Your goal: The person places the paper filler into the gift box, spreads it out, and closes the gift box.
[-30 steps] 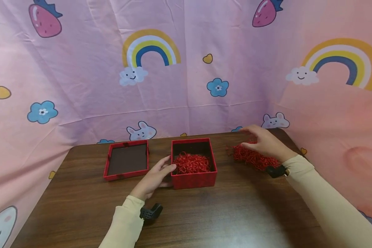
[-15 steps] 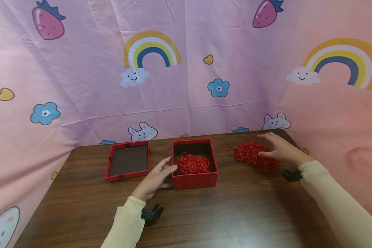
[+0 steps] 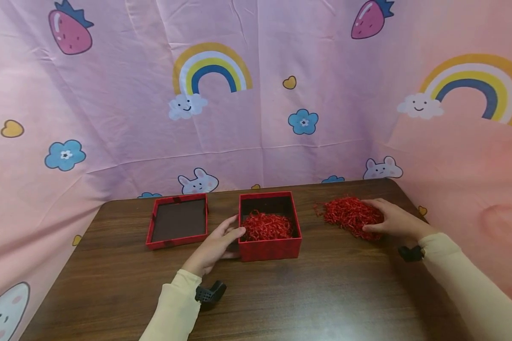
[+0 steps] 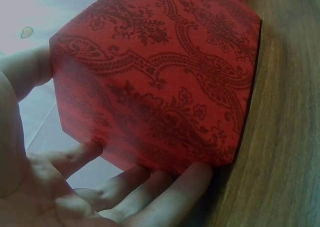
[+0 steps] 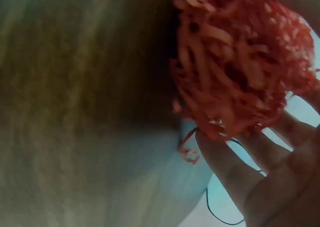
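Lid [image 3: 179,221] off; box [image 3: 269,251] part-filled with shreds [image 3: 268,226]. Left hand [image 3: 212,245] grips box; right hand [image 3: 396,220], loose-fingered, touches pile [image 3: 350,215] still outside.

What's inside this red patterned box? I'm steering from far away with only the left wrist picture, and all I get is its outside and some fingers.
Observer: From the head view, there are loose red shreds in the box, below its rim.

Operator: Oh, like gift stuffing! And where's the other hand? I can't see it at all.

Observer: The right hand is off to the right of the box, its fingers touching a separate pile of red shreds.
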Motion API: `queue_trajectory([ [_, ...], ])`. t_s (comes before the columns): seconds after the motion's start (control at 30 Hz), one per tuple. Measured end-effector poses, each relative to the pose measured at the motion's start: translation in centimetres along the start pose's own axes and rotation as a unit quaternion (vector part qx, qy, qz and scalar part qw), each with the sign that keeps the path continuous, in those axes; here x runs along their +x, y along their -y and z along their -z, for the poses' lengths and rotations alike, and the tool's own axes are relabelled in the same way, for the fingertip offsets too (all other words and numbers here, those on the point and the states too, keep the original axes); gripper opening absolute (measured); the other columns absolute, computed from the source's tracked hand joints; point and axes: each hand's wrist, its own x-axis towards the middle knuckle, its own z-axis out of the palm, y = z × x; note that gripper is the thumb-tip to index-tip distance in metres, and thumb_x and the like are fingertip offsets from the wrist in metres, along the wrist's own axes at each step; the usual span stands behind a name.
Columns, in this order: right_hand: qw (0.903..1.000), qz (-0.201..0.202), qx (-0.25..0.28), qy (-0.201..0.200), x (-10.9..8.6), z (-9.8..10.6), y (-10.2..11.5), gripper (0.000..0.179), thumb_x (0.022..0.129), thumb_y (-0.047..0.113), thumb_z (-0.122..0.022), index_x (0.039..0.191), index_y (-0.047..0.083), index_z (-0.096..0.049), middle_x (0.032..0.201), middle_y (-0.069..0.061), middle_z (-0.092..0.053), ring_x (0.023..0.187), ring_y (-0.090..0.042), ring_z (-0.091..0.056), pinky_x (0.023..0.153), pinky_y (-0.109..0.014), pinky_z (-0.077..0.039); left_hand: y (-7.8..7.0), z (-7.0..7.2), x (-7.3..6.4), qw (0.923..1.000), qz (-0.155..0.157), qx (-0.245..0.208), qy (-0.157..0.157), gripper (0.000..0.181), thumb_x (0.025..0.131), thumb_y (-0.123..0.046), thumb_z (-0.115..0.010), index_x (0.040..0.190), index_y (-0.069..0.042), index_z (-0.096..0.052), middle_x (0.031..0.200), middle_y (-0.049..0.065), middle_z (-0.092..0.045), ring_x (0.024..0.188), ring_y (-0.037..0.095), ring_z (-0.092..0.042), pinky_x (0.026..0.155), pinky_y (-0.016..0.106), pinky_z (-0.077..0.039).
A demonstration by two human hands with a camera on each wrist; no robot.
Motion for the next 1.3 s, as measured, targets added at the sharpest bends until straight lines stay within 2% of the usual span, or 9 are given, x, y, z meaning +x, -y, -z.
queue_trajectory([
  [0.2,0.9997,0.016,-0.004,-0.016,0.1,-0.8,-0.2,0.074,0.093,0.033,-0.079,0.147,-0.006,-0.046,0.141,-0.031,-0.055,0.126,-0.049,-0.055,0.102,-0.067,-0.047,-0.1,-0.1,-0.1,1.0,0.002,0.0,-0.001,0.074,0.104,-0.037,-0.063,0.164,-0.017,-0.024,0.157,0.023,-0.041,0.144,0.043,-0.042,0.097,0.057,-0.055],
  [0.43,0.9976,0.033,-0.039,-0.047,0.4,-1.1,-0.5,0.046,0.093,0.016,-0.077,0.129,-0.008,-0.062,0.12,-0.025,-0.069,0.11,-0.042,-0.066,0.094,-0.061,-0.054,0.0,-0.1,-0.1,1.0,0.002,0.003,0.0,0.075,0.104,-0.039,-0.063,0.164,-0.017,-0.024,0.158,0.023,-0.04,0.145,0.043,-0.042,0.098,0.057,-0.055],
  [0.57,0.9973,0.034,-0.039,-0.053,0.6,-1.3,-0.6,0.041,0.092,0.011,-0.077,0.126,-0.008,-0.065,0.115,-0.023,-0.071,0.106,-0.04,-0.067,0.093,-0.062,-0.053,0.1,-0.1,-0.1,1.0,0.002,0.004,0.001,0.075,0.103,-0.039,-0.063,0.164,-0.018,-0.024,0.158,0.022,-0.041,0.145,0.043,-0.042,0.098,0.057,-0.055],
  [0.7,0.998,0.023,-0.023,-0.055,0.7,-1.2,-0.5,0.035,0.093,0.009,-0.075,0.124,-0.005,-0.067,0.112,-0.019,-0.072,0.099,-0.033,-0.068,0.089,-0.058,-0.056,0.1,0.0,-0.1,1.0,0.002,0.005,0.004,0.076,0.104,-0.039,-0.063,0.164,-0.016,-0.023,0.159,0.022,-0.04,0.145,0.043,-0.042,0.098,0.057,-0.055],
  [0.83,0.9977,0.019,-0.015,-0.063,0.8,-0.9,-0.3,0.029,0.095,0.009,-0.074,0.121,-0.001,-0.069,0.108,-0.013,-0.072,0.093,-0.024,-0.064,0.083,-0.047,-0.058,0.1,0.0,-0.1,1.0,0.002,0.007,0.005,0.077,0.104,-0.04,-0.062,0.165,-0.016,-0.022,0.159,0.023,-0.04,0.144,0.043,-0.042,0.098,0.057,-0.055],
  [1.03,0.9974,0.012,-0.004,-0.072,1.0,0.2,0.3,0.026,0.097,0.012,-0.073,0.122,0.004,-0.069,0.11,-0.01,-0.071,0.096,-0.024,-0.062,0.083,-0.038,-0.055,0.1,0.2,0.1,1.0,0.001,0.004,0.004,0.075,0.104,-0.04,-0.062,0.164,-0.017,-0.024,0.159,0.023,-0.04,0.143,0.045,-0.043,0.097,0.058,-0.055],
  [1.23,0.9967,-0.018,0.05,-0.061,0.9,1.5,1.2,0.024,0.101,0.016,-0.068,0.124,0.008,-0.067,0.109,-0.01,-0.068,0.09,-0.023,-0.062,0.074,-0.028,-0.056,0.2,0.2,0.2,1.0,0.001,0.004,0.004,0.076,0.104,-0.04,-0.063,0.164,-0.017,-0.023,0.159,0.023,-0.04,0.143,0.044,-0.044,0.098,0.057,-0.055],
  [1.3,0.9969,-0.008,0.039,-0.068,1.0,1.9,1.5,0.025,0.101,0.015,-0.069,0.123,0.006,-0.068,0.109,-0.011,-0.069,0.089,-0.023,-0.062,0.074,-0.028,-0.056,0.2,0.2,0.2,1.0,0.001,0.004,0.005,0.076,0.103,-0.04,-0.063,0.164,-0.017,-0.023,0.159,0.022,-0.04,0.143,0.044,-0.044,0.098,0.057,-0.055],
])
